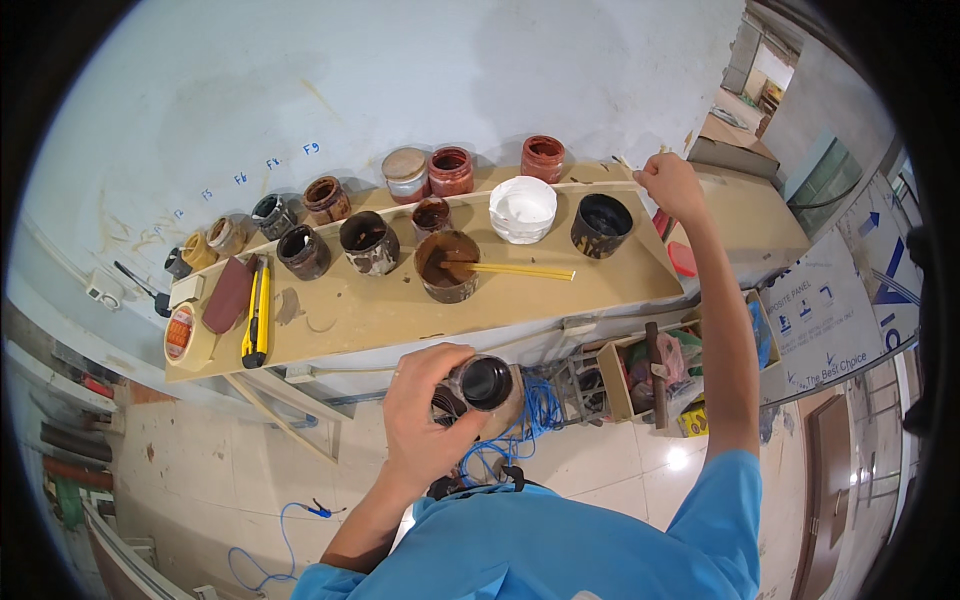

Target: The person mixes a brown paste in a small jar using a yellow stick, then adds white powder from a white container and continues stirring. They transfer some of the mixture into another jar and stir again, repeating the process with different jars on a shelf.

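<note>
In front of my chest, my left hand is wrapped round a small dark cup, whose inside looks black. My right hand is stretched out to the far right end of the shelf. Its fingers pinch a thin pale stick with a dark end; whether it is a brush I cannot tell. Nearest to that hand on the shelf are a black paint pot and a pot coated in white. A brown-smeared pot has yellow sticks lying across it.
More paint jars stand along the shelf against the wall. At its left end lie a yellow utility knife, a maroon block and a tape roll. Below are a blue cable and a crate of odds and ends.
</note>
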A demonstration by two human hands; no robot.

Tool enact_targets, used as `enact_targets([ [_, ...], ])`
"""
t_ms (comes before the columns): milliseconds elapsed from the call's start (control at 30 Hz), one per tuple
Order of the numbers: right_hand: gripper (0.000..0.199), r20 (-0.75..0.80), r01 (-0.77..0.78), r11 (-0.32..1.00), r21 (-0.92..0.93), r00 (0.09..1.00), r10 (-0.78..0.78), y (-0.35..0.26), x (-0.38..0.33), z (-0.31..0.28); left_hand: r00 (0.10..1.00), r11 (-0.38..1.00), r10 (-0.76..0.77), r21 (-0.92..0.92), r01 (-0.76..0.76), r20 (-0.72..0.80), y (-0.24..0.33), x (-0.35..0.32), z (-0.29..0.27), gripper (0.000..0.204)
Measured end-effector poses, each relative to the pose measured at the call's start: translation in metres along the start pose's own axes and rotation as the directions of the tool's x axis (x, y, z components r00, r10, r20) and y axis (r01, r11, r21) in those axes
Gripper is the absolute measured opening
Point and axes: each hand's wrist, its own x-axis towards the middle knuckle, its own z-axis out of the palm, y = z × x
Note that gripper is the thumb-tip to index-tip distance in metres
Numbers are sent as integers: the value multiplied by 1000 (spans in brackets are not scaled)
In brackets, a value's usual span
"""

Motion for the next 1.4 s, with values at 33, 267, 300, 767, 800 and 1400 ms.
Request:
enact_targets([
  [33, 31, -34, 0, 1000, -14, 999, 0, -1, -2, -1, 1000, 1000, -4, 1, 4, -6, -1, -1, -1, 62],
  [267, 15, -243, 196, 884, 425, 965, -97, -31, -65, -41, 999, 1000, -11, -13, 10, -43, -4, 5, -10, 63],
  [300, 12, -245, 222, 855, 468, 962, -116, -37, -81, -50, 999, 1000, -18, -22, 17, -46, -4, 7, -9, 63],
  [767, 15, -221, 617, 660, 429, 779, -586, -139, -228, -84, 997, 997, 71, -1, -71, -37, -7, 22, 4, 57],
  [800, 16, -220, 660, 640, 393, 744, -631, -147, -235, -78, 996, 997, 72, -8, -72, -51, -8, 22, 4, 57],
  [1400, 15, -163, 796, 543, 268, 593, -788, -180, -245, 1, 974, 991, 120, 87, -105, -190, -28, 7, 4, 58],
])
